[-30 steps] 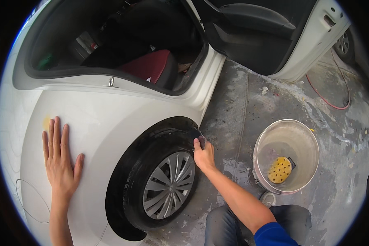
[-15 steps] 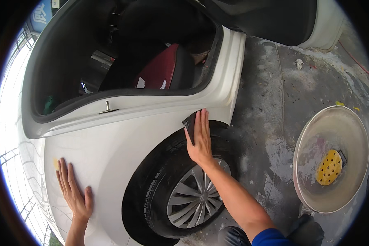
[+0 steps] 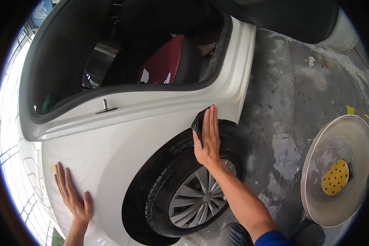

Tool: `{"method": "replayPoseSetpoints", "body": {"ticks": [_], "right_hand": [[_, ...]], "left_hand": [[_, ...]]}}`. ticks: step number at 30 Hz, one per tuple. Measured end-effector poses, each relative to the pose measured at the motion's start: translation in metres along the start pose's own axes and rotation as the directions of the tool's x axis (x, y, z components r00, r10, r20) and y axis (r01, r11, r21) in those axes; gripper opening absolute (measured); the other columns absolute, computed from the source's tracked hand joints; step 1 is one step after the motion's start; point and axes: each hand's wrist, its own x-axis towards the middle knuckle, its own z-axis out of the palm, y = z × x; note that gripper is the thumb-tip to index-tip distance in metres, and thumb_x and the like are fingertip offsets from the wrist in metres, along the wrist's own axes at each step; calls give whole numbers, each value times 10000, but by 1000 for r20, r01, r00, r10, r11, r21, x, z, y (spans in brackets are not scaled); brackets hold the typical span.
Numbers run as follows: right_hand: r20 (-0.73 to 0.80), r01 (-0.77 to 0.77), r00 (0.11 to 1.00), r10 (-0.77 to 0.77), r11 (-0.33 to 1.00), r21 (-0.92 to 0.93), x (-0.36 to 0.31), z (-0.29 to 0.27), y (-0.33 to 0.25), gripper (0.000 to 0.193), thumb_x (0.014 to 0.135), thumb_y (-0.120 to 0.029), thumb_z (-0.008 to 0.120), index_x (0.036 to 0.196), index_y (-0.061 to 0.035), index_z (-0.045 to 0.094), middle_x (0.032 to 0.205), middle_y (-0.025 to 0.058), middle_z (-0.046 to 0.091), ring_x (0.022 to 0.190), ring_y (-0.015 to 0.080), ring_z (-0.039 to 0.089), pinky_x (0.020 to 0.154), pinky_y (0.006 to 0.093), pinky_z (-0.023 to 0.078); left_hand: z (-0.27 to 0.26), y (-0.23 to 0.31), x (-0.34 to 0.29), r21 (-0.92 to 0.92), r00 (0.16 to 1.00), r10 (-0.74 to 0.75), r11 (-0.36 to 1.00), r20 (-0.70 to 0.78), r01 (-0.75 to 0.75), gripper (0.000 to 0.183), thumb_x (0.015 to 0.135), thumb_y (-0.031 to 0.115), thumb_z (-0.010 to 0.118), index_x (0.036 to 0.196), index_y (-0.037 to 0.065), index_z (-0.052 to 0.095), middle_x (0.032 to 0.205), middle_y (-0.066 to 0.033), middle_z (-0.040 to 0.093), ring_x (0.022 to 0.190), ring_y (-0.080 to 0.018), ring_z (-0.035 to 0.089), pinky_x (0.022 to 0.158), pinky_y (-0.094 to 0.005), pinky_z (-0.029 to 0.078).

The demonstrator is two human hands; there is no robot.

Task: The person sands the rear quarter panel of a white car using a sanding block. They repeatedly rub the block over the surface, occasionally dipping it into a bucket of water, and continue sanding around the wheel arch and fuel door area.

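Observation:
My left hand (image 3: 73, 194) lies flat on the white car panel (image 3: 106, 164), fingers stretched out near a small yellowish patch (image 3: 53, 167). Above the wheel arch, my right hand (image 3: 209, 137) presses a black sheet of sandpaper (image 3: 199, 121) to the panel's edge, the sheet caught between thumb and fingers. Its fingers are straight and close together. Much of the sandpaper is hidden under them. Just below that hand is the wheel (image 3: 199, 201) with its black tyre and silver spokes.
A round metal basin (image 3: 309, 201) stands on the stained grey floor (image 3: 270, 90) at right, with a yellow pad with dark holes (image 3: 335, 177) in it. A metal stud (image 3: 105, 104) sticks up below the window opening. An opened door panel (image 3: 283, 16) is at top right.
The view has shifted slightly, so the basin sits lower and farther right. My right hand stays by the arch with the sandpaper, and my left hand rests in nearly the same place.

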Motion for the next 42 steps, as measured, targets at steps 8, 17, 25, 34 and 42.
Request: {"method": "replayPoseSetpoints", "body": {"ticks": [8, 17, 25, 34, 42], "right_hand": [[163, 332, 912, -376, 911, 245, 19, -2, -59, 737, 1044, -248, 524, 1670, 0, 225, 1732, 244, 212, 1613, 394, 201, 1309, 517, 181], [214, 392, 881, -423, 904, 172, 13, 10, -121, 939, 813, 78, 608, 1647, 80, 177, 1744, 266, 114, 1630, 387, 99, 1337, 488, 127], [-28, -348, 937, 349, 937, 24, -1, -25, 72, 808, 1118, -507, 343, 1615, 120, 232, 1705, 336, 164, 1608, 453, 137, 1315, 492, 147], [2, -74, 997, 74, 997, -11, -2, -10, 60, 831, 1063, -376, 526, 1647, 84, 155, 1728, 309, 104, 1617, 441, 109, 1313, 514, 152], [124, -229, 965, 231, 973, -32, 3, 3, -16, 999, 1084, -607, 383, 1612, 167, 36, 1710, 364, -35, 1614, 462, -49, 1325, 504, 33]], "left_hand": [[2, -2, -7, 8, 999, -28, 1000, 18, 28, 776, 1028, 463, 421, 1588, -70, 361, 1669, -324, 300, 1574, -490, 254, 1279, -609, 152], [10, -4, -3, 5, 1000, -29, 1000, -2, 29, 769, 1051, 482, 381, 1603, -53, 351, 1681, -302, 297, 1578, -484, 247, 1281, -605, 161], [5, -8, -3, 50, 999, -41, 998, -31, 42, 771, 1060, 530, 350, 1621, 1, 360, 1695, -259, 302, 1586, -470, 241, 1274, -631, 175], [24, -29, -19, 82, 995, -55, 995, -80, 61, 784, 1063, 596, 302, 1655, 83, 324, 1709, -196, 300, 1594, -419, 245, 1275, -629, 217], [-1, -4, -7, -36, 993, 65, 997, -95, -69, 706, 1091, 462, 454, 1598, -26, 401, 1660, -277, 361, 1524, -494, 349, 1234, -640, 269]]}}
